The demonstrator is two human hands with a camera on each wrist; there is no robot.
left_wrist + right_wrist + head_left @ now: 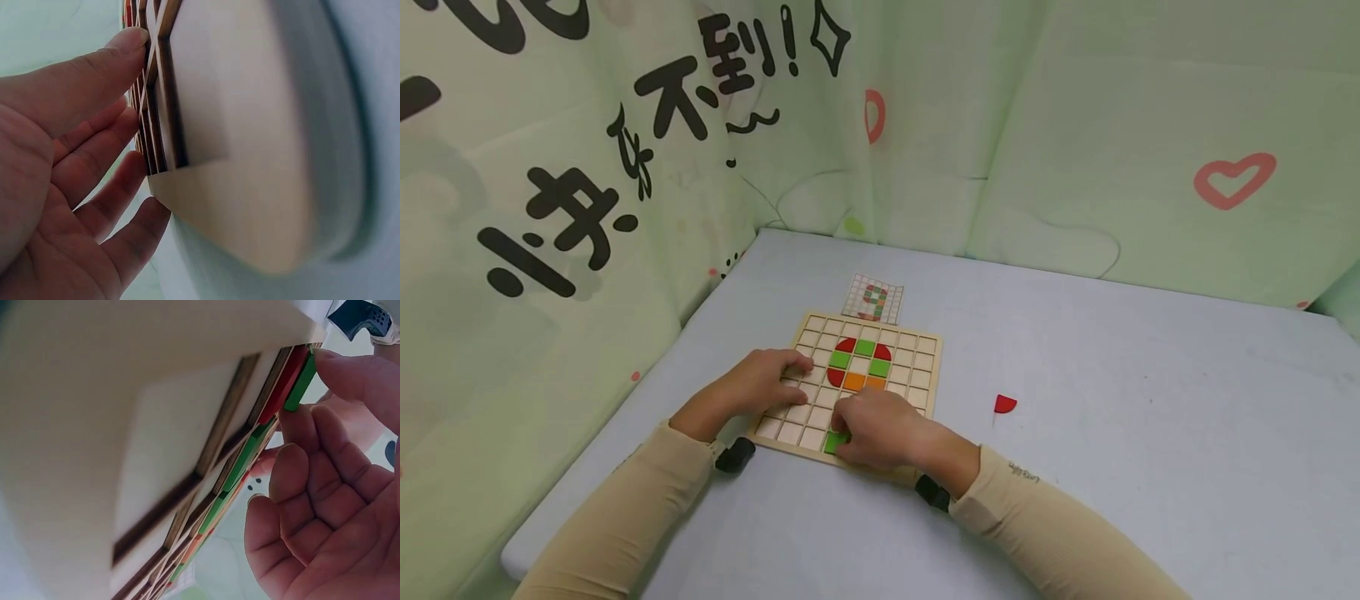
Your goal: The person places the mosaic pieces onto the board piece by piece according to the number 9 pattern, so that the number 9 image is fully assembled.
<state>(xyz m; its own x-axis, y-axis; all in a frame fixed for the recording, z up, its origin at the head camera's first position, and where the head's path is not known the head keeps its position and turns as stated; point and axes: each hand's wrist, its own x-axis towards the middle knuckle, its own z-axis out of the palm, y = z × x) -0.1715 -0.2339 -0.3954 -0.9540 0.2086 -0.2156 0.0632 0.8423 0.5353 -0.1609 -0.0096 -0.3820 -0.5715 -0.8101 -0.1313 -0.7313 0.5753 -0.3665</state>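
Note:
A wooden grid board (922, 367) lies on the table, its upper cells holding red quarter-round, green square and orange tiles. My right hand (883, 429) pinches a green square tile (302, 381) between thumb and index finger at the board's near edge. In the right wrist view a red tile (284, 387) sits in the grid right beside the pinched one, and a further green tile (247, 453) lies beyond it. My left hand (760, 383) rests at the board's left side. Its thumb and fingers are spread, with fingertips (131, 40) at the grid and nothing between them.
One loose red quarter-round tile (1005, 404) lies on the table to the right of the board. A small pattern card (891, 304) leans or lies at the board's far edge. Green printed curtains (1075, 167) hang behind and left of the white table (1112, 417).

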